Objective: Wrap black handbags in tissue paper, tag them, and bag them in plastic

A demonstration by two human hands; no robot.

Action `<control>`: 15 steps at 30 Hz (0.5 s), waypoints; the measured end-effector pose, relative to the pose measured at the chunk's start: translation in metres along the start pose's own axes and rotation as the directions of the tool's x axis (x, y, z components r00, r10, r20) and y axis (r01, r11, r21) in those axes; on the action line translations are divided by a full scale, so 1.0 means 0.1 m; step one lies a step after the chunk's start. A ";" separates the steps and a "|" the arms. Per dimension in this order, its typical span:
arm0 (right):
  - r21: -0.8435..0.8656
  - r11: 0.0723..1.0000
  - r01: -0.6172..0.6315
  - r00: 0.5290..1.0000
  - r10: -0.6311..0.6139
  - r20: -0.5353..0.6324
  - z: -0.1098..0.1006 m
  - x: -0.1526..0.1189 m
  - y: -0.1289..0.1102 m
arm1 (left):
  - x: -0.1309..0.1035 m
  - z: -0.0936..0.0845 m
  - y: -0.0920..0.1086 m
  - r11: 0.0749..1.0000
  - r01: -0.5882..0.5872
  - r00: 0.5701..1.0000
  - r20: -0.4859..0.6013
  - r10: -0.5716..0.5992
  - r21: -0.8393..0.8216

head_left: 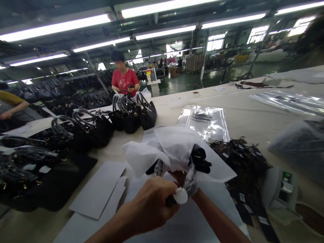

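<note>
Black bag in white paper held at the handles; right-hand grip unverified

The black bag [199,157] lay directly before the person, partly covered by loose white paper [177,141], over a pale sheet [211,209] on the table [167,113]. The left hand [154,195] was closed, its fingers curled around a dark piece [171,201], probably part of a handle; a white disc [181,195] showed beside it. The right hand [179,177] reached in behind the plastic-wrapped handle [191,180]; whether its fingers pinched or spread could not be told.

In the inspector's judgement, good handling called for a steady left grip while the right hand worked by feel, without dragging on the thin paper, which looked easily creased or torn. The handle's plastic looked slippery and was best kept from bunching.

To the right, a heap of dark tags [249,175] lay just beside the paper's corner and could have snagged it. Clear plastic sleeves [215,126] lay beyond the bag. White boards [98,190] were stacked on the left, near the forearm's path. Finished-looking handbags [148,116] crowded the left side; a co-worker in a red top [126,80] stood beyond them.
</note>
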State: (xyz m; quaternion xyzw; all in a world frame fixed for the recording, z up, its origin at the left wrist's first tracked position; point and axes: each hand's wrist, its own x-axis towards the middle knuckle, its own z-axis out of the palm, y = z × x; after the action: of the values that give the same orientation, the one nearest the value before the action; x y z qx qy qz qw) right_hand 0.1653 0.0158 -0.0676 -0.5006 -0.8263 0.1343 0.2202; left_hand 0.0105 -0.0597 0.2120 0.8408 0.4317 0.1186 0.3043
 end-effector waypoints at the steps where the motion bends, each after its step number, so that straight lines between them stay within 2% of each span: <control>1: -0.006 1.000 0.008 1.000 -0.008 0.027 0.03 0.00 0.06 | -0.05 0.14 -0.12 0.994 -0.046 0.999 -0.023 0.049 0.098; 3: -0.009 1.000 0.024 0.990 -0.023 0.137 0.12 -0.17 0.09 | -0.14 0.55 -0.50 0.963 -0.106 0.994 -0.009 0.112 0.250; 5: 0.005 0.998 0.064 0.963 -0.063 0.264 0.22 -0.53 0.01 | -0.25 1.09 -0.99 0.904 -0.144 0.990 0.052 0.134 0.403; 7: 0.071 0.990 0.123 0.920 -0.141 0.366 0.28 -0.96 -0.14 | -0.39 1.64 -1.46 0.856 -0.182 0.981 0.143 0.128 0.484; 8: 0.123 0.983 0.137 0.897 -0.176 0.406 0.26 -1.15 -0.22 | -0.48 1.88 -1.65 0.850 -0.200 0.976 0.180 0.126 0.487; 10: 0.225 0.966 0.131 0.865 -0.222 0.450 0.07 -1.38 -0.38 | -0.63 2.19 -1.87 0.860 -0.165 0.985 0.130 0.116 0.484; 11: 0.257 0.959 0.118 0.876 -0.222 0.428 -0.11 -1.39 -0.44 | -0.68 2.23 -1.91 0.867 -0.154 0.987 0.113 0.114 0.474; 12: 0.274 0.955 0.114 0.904 -0.214 0.369 -0.32 -1.32 -0.49 | -0.71 2.21 -1.89 0.876 -0.136 0.991 0.078 0.112 0.463; 13: 0.264 0.959 0.109 0.954 -0.175 0.242 -0.56 -1.18 -0.52 | -0.71 2.11 -1.85 0.888 -0.110 0.993 0.017 0.115 0.447; 14: 0.228 0.963 0.146 0.981 -0.171 0.091 -0.81 -0.98 -0.53 | -0.68 1.97 -1.80 0.901 -0.075 0.989 -0.081 0.121 0.427; 15: 0.165 0.968 0.187 0.982 -0.182 -0.043 -1.04 -0.74 -0.52 | -0.61 1.78 -1.75 0.916 -0.018 0.969 -0.218 0.115 0.401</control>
State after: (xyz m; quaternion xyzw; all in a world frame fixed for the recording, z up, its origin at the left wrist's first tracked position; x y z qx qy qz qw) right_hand 0.2062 -0.0735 0.0284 -0.4030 -0.8518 0.1757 0.2848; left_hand -0.0583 -0.1044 -0.0320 0.8790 0.4509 0.1386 0.0699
